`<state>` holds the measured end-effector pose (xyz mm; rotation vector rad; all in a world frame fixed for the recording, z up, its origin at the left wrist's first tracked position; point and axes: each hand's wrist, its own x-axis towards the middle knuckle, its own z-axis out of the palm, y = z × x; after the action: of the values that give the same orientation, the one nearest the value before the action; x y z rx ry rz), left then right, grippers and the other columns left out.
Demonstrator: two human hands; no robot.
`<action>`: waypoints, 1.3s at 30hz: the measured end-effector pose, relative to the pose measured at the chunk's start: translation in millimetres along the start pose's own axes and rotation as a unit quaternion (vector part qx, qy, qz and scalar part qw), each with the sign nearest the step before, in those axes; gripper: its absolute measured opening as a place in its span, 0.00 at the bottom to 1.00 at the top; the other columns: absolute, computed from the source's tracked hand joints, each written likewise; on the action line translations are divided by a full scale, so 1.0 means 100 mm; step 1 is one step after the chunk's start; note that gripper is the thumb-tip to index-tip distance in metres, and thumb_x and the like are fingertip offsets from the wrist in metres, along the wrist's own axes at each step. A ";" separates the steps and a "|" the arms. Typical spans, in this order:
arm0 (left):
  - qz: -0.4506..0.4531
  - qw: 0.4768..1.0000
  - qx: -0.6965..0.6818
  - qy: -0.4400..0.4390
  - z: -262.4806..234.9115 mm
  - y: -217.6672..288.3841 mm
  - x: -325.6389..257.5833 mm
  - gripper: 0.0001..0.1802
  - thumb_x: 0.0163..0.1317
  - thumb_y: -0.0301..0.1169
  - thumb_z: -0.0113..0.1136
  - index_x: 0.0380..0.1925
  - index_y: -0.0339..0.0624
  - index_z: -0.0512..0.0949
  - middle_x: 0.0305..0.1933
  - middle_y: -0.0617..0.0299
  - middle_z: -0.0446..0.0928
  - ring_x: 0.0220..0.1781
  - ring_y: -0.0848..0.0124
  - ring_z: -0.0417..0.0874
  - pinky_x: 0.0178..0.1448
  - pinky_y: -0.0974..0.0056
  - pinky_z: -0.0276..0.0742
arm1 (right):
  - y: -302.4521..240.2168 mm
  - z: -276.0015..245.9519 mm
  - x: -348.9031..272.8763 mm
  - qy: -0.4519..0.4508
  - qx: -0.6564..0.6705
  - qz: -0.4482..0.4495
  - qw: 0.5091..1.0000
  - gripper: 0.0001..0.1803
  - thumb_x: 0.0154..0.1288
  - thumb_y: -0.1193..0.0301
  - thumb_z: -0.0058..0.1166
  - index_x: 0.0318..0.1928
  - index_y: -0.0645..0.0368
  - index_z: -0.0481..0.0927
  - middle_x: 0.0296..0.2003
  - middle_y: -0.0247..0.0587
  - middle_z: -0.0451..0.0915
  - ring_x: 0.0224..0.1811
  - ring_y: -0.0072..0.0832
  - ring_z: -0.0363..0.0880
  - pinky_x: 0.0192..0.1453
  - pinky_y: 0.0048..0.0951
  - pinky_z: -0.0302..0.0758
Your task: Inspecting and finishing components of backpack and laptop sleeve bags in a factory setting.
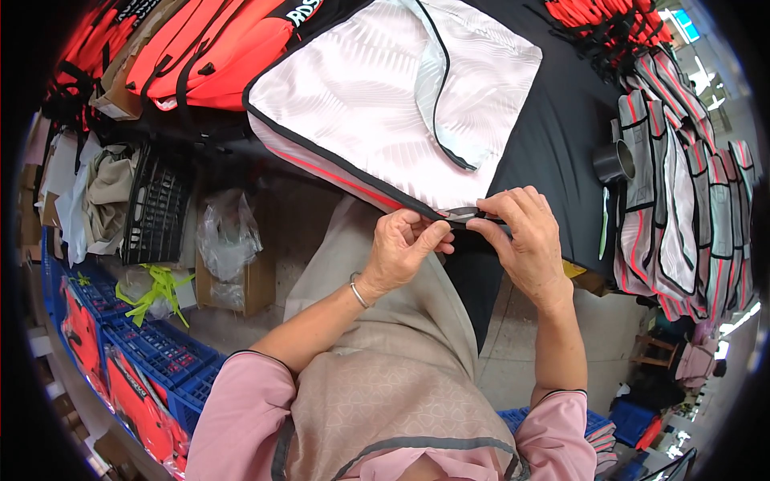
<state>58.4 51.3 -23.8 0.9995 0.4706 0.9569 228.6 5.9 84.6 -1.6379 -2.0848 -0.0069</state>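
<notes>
The white panel (385, 96) with black edge binding is spread on the black table (553, 144); its near corner sits at about six o'clock from the panel's middle. That corner is pinched by the left hand (401, 252), and the binding end (464, 215) is gripped by the right hand (525, 240), fingers closed. Risk: the binding could be twisted or pulled off if tugged unevenly.

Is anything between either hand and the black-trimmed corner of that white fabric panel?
Nothing visible. The left hand and right hand both already pinch the black-trimmed edge of the white fabric panel, at its near corner over the black table edge.
</notes>
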 end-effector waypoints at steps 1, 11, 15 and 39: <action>0.001 1.000 0.004 -0.004 -0.01 0.00 0.00 0.12 0.66 0.29 0.61 0.38 0.26 0.78 0.32 0.52 0.83 0.32 0.71 0.86 0.37 0.69 0.86 | 0.00 0.00 0.01 -0.003 -0.010 -0.009 1.000 0.11 0.54 0.69 0.67 0.35 0.57 0.79 0.28 0.33 0.74 0.32 0.31 0.70 0.36 0.32 0.65; 0.005 1.000 -0.006 -0.015 -0.04 -0.07 0.00 0.12 0.66 0.29 0.60 0.39 0.26 0.78 0.32 0.52 0.83 0.32 0.71 0.86 0.37 0.69 0.86 | 0.08 0.01 -0.05 -0.021 0.045 0.012 0.999 0.10 0.53 0.69 0.68 0.33 0.58 0.81 0.26 0.34 0.75 0.29 0.30 0.71 0.33 0.31 0.68; 0.007 1.000 -0.013 -0.011 -0.05 -0.07 0.00 0.12 0.66 0.29 0.60 0.39 0.26 0.78 0.33 0.52 0.83 0.33 0.71 0.86 0.38 0.69 0.86 | 0.03 -0.01 -0.10 -0.002 0.180 0.144 0.973 0.10 0.52 0.73 0.69 0.33 0.61 0.82 0.26 0.37 0.78 0.29 0.29 0.75 0.31 0.29 0.70; 0.001 1.000 0.007 -0.023 -0.03 -0.02 -0.02 0.10 0.65 0.25 0.60 0.36 0.25 0.78 0.32 0.51 0.83 0.33 0.70 0.86 0.36 0.70 0.84 | 0.03 0.10 -0.03 0.002 0.032 -0.016 0.999 0.12 0.52 0.69 0.69 0.34 0.58 0.80 0.27 0.31 0.77 0.28 0.23 0.73 0.32 0.26 0.67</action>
<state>56.3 50.8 -27.0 1.0324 0.4388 0.9329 228.1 6.7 73.8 -1.5666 -2.0868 0.0455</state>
